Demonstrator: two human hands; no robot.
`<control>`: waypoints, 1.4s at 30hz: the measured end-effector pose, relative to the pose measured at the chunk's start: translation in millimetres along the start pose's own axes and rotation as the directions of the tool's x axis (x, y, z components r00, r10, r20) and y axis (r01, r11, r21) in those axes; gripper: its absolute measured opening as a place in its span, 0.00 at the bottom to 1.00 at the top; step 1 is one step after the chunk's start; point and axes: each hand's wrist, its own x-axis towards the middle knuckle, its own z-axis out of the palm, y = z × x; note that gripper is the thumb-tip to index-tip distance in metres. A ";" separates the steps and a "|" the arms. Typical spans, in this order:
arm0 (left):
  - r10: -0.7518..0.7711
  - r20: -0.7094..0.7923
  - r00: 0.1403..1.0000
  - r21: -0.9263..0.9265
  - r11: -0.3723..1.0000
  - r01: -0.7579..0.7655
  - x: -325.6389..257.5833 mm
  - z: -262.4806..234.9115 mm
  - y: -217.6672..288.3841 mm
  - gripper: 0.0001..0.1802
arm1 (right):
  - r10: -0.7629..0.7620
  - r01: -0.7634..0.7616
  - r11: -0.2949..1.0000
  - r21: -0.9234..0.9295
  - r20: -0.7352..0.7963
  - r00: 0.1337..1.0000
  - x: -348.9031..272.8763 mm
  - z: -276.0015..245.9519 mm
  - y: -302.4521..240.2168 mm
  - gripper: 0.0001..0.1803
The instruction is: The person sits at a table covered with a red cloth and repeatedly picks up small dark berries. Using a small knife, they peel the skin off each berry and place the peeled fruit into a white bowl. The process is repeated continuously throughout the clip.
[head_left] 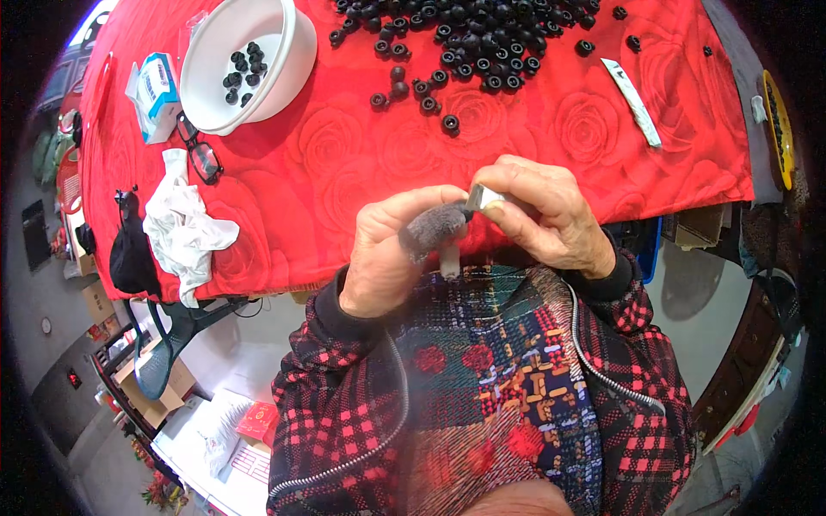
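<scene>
Here's your left hand (372,249) pinching a small dark piece (470,209), right hand (551,215) a silvery one (483,198), over the red-clothed worktop's (335,163) near edge; black parts (482,39) crowd its far edge, pale floor (688,288) below

The left arm (318,353) and right arm (634,311) bend at the elbows, bringing both hands close together in front of the chest. The left hand (377,249) is curled, its fingers partly hidden. The right hand (551,215) pinches between thumb and bent index finger, its wrist angled inward.
</scene>
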 end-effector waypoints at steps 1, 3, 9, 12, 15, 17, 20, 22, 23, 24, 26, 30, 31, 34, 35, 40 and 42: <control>-0.011 -0.008 1.000 0.009 1.000 0.011 0.5 0.7 1.7 0.15 | -0.035 0.032 0.999 0.041 0.087 0.996 -2.1 -3.4 1.1 0.09; 0.031 -0.077 0.997 -0.007 0.999 -0.032 5.4 -6.8 3.1 0.14 | -0.187 0.171 0.980 0.097 0.190 0.964 -9.6 7.1 -0.5 0.10; 0.059 -0.081 0.995 -0.011 0.998 -0.060 4.9 -4.0 3.7 0.13 | -0.006 0.006 1.000 0.024 -0.005 1.000 -6.3 -2.9 -8.4 0.09; 0.059 -0.040 0.997 -0.049 0.997 -0.061 2.0 -1.6 3.2 0.14 | 0.089 -0.101 0.993 -0.063 -0.170 0.981 -3.8 1.6 -8.8 0.10; 0.066 -0.001 0.998 -0.021 0.998 -0.066 0.1 -2.9 1.5 0.14 | 0.070 -0.080 0.996 -0.050 -0.185 0.980 -0.3 6.4 -10.8 0.09; 0.058 0.011 0.998 -0.014 0.998 -0.057 -2.3 -3.0 3.7 0.14 | 0.021 -0.034 0.996 -0.081 -0.160 0.987 1.8 7.1 -10.2 0.09; 0.103 -0.012 0.995 0.041 0.994 -0.102 -3.6 -8.4 -1.2 0.15 | 0.034 -0.049 0.993 -0.108 -0.142 0.989 2.4 8.7 -11.9 0.09; 0.097 0.016 0.995 0.005 0.995 -0.097 -4.4 -9.9 -1.5 0.15 | 0.046 -0.060 0.993 -0.103 -0.130 0.990 2.0 9.0 -13.6 0.09; 0.094 0.030 0.995 -0.013 0.996 -0.093 -4.7 -10.3 -1.4 0.15 | 0.053 -0.066 0.993 -0.100 -0.124 0.991 1.8 8.9 -14.1 0.09; 0.079 0.034 0.996 -0.031 0.996 -0.078 -4.9 -10.4 -1.0 0.15 | 0.058 -0.071 0.992 -0.105 -0.121 0.991 1.7 8.7 -14.5 0.09; 0.050 0.041 0.998 -0.068 0.997 -0.047 -5.3 -11.0 -0.9 0.15 | 0.068 -0.081 0.990 -0.115 -0.113 0.991 1.6 9.0 -13.9 0.09; 0.010 -0.008 1.000 -0.044 0.999 -0.010 -5.6 -7.3 0.9 0.15 | -0.039 0.034 0.996 -0.086 -0.054 0.998 -0.8 9.6 -3.9 0.09; -0.016 -0.014 1.000 -0.006 1.000 0.016 -3.8 -9.6 1.7 0.15 | -0.085 0.084 0.994 -0.070 -0.010 0.996 -3.5 11.7 1.9 0.09; 0.030 -0.089 0.996 0.026 0.999 -0.028 -0.7 -13.1 -0.8 0.16 | -0.156 0.180 0.982 -0.057 0.293 0.943 -11.9 26.3 -16.4 0.07; 0.069 -0.123 0.990 0.024 0.997 -0.067 0.8 -13.8 -1.1 0.16 | -0.143 0.138 0.990 0.039 0.199 0.969 -8.4 22.1 -17.2 0.07; 0.033 0.040 0.999 -0.225 0.974 -0.023 2.5 -15.0 -4.0 0.16 | 0.096 -0.087 0.994 0.061 -0.147 0.985 -0.4 4.1 -24.9 0.12; 0.005 0.101 0.995 -0.226 0.974 0.018 0.3 -9.9 -0.5 0.16 | -0.045 0.036 0.999 -0.040 -0.241 0.969 6.2 17.0 -18.3 0.15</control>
